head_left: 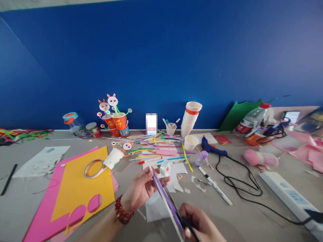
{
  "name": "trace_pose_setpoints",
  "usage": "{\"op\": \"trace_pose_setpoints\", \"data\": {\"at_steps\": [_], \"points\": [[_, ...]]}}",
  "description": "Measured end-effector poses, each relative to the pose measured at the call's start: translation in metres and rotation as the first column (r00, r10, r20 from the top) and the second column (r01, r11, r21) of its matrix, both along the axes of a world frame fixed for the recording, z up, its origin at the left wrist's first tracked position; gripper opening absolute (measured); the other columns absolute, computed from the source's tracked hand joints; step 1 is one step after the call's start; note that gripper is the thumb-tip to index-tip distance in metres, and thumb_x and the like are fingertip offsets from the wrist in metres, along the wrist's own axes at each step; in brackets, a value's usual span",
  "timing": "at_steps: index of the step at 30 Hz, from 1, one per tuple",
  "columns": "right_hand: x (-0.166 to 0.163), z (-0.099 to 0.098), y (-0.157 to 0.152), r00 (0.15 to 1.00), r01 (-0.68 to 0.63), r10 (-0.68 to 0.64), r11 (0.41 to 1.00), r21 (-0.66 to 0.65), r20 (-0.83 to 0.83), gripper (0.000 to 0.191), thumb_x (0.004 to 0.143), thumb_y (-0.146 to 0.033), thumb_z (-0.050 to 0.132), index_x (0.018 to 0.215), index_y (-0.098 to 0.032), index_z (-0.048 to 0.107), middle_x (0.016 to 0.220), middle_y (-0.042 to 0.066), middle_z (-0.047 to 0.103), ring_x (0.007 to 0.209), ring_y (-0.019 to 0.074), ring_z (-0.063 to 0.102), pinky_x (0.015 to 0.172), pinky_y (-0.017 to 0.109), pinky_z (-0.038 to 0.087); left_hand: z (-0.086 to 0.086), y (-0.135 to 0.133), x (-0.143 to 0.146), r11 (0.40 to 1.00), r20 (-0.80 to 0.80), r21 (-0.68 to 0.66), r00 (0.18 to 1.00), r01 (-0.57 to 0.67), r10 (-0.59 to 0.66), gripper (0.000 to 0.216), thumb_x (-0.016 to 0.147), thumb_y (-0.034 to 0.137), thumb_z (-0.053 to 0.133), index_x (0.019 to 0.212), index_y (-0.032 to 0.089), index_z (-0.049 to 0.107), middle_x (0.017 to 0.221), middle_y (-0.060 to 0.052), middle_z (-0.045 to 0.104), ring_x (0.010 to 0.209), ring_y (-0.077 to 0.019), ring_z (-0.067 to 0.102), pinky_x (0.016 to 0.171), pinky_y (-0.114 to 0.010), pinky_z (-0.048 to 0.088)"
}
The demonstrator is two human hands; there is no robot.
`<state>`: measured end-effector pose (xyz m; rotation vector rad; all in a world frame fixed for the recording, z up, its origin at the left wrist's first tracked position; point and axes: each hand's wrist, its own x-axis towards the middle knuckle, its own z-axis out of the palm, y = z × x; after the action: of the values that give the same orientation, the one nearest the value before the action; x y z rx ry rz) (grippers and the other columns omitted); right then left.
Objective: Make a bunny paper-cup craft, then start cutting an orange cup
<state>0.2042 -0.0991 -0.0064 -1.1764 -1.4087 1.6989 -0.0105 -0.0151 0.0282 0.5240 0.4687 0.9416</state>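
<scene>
My left hand (142, 186), a red bead bracelet at its wrist, pinches the far end of a purple and a white pipe cleaner (165, 195). A roll of clear tape (166, 168) sits at its fingertips; whether the fingers grip it I cannot tell. Black-handled scissors (185, 223) are in my right hand (198, 222), their blades lying along the pipe cleaners. Beneath both hands lies white paper (157, 208). Ahead is a pile of colored pipe cleaners and pens (156, 144).
Yellow card (75, 174) on pink card lies left, with a tape ring (88, 169) and a decorated paper cup (113, 158). Rabbit-faced cups (118, 121) stand behind. To the right are a blue glue gun (212, 148), its black cord, a marker (217, 186) and a power strip (290, 198).
</scene>
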Motion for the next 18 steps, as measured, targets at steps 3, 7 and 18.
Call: {"op": "trace_pose_setpoints", "data": {"at_steps": [3,7,18], "points": [[-0.001,0.003,0.002,1.000,-0.009,0.009,1.000,-0.021,-0.013,0.076,0.051,-0.090,0.064,0.067,-0.021,0.039,0.058,-0.007,0.036,0.055,0.0083,0.028,0.050,0.022,0.020,-0.003,-0.001,0.000,1.000,0.005,0.013,1.000,0.018,-0.018,0.007,0.089,0.023,0.067,0.093,0.017,0.067,0.115,-0.007,0.072,0.105,-0.0291,0.071,0.101,-0.044,0.049],[-0.004,0.002,0.003,1.000,0.015,-0.016,0.999,-0.052,-0.020,0.078,0.048,-0.092,0.064,0.068,-0.021,0.041,0.058,-0.005,0.043,0.053,0.0080,0.033,0.050,0.022,0.023,-0.004,-0.002,0.001,0.999,0.012,0.035,0.999,0.029,-0.030,0.006,0.090,0.023,0.066,0.093,0.018,0.067,0.118,-0.007,0.071,0.102,-0.0259,0.072,0.100,-0.040,0.049],[-0.007,-0.012,0.005,0.999,0.051,-0.051,0.999,0.015,0.001,0.064,0.063,-0.081,0.064,0.065,-0.023,0.039,0.049,-0.007,0.039,0.045,0.0072,0.033,0.044,0.020,0.025,0.004,0.000,0.001,0.995,-0.001,0.086,0.999,0.054,-0.054,0.008,0.091,0.024,0.064,0.087,0.017,0.064,0.120,-0.008,0.071,0.107,-0.0284,0.070,0.110,-0.047,0.041]]}}
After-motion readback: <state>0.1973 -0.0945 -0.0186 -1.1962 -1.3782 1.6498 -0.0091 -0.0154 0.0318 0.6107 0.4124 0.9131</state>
